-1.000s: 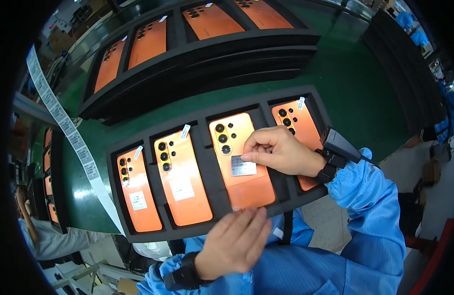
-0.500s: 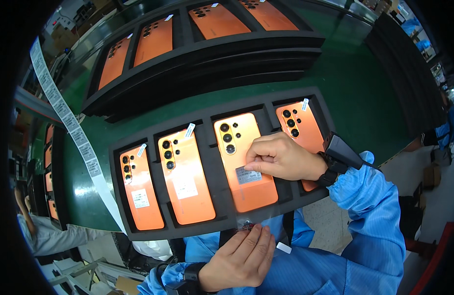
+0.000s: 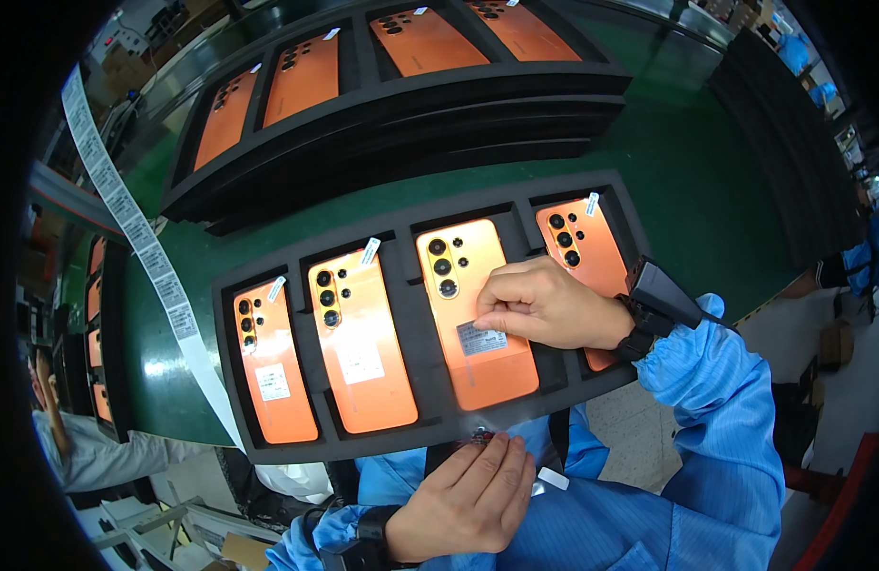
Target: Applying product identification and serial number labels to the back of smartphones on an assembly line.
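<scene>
The right hand (image 3: 544, 306) pressed its fingers (image 3: 492, 319) on a small grey label (image 3: 481, 339) on the third orange phone back (image 3: 473, 319) in the black foam tray (image 3: 411, 324), a thin, limp, sticky slip best handled by its edge, while the left hand (image 3: 468, 495) pinched a tiny piece at the tray's near rim.

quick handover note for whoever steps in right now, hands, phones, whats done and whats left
Right hand: fingertips pressing a small label onto the third orange phone in the black foam tray.
Left hand: at the tray's near edge, pinching a small item too small to identify.
Done: first phone and second phone carry labels.
Left: fourth phone, partly hidden, shows no label.
</scene>
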A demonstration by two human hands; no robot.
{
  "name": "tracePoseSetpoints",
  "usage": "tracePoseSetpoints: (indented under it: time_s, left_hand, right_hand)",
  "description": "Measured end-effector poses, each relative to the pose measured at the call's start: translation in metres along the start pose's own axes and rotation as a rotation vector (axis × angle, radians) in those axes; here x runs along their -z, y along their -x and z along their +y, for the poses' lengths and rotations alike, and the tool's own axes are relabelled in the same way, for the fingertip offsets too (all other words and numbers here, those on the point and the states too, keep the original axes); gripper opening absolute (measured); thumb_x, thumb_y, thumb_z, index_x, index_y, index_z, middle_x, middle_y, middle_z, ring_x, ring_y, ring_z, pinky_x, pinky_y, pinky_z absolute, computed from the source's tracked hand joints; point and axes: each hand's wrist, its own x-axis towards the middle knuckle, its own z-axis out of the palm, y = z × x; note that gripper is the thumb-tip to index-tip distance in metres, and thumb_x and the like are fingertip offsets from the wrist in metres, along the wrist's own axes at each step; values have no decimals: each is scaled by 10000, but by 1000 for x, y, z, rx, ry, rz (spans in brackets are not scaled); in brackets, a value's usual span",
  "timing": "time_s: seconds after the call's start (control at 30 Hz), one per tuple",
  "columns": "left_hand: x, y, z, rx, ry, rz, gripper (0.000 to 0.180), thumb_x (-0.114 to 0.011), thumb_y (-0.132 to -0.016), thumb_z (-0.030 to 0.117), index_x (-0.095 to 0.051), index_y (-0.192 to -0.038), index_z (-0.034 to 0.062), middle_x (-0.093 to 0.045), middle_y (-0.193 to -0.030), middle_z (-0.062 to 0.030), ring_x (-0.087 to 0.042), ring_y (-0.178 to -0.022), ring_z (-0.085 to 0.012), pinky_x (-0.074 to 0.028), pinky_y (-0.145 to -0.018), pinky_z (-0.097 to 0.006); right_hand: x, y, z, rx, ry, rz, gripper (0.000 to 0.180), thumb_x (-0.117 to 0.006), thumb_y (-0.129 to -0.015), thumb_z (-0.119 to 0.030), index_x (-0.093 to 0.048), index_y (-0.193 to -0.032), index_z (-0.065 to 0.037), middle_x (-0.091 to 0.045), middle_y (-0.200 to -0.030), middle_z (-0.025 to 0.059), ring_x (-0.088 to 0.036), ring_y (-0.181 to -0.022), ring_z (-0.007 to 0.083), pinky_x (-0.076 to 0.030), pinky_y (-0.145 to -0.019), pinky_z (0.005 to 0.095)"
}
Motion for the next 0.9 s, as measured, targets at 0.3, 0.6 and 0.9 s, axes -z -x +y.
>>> tracePoseSetpoints:
  time_s: [0.3,0.6,0.9]
  left_hand:
    - [0,-1,-1,0,18,12,214,-622,-733,101,-686,-896,-22,-668,-946,-160,-656,-902,-256,-533,-780,-332]
    - [-2,0,-2,3,28,28,225,-618,-722,101,-678,-897,-26,-667,-946,-161,-656,-905,-258,-534,-796,-341]
    - [-1,0,-1,8,32,29,220,-621,-724,105,-678,-895,-21,-666,-945,-154,-655,-904,-254,-531,-809,-343]
  right_hand:
    - [2,-1,-1,-22,-1,-17,135,-672,-796,-99,-606,-782,18,-605,-676,111,-605,-585,208,-455,-535,307]
    - [2,-2,-1,-10,13,-13,116,-668,-791,-83,-611,-790,17,-611,-688,114,-611,-592,208,-467,-543,303]
    - [0,0,0,8,14,-6,96,-677,-816,-69,-622,-792,6,-589,-673,61,-501,-525,124,-377,-488,262]
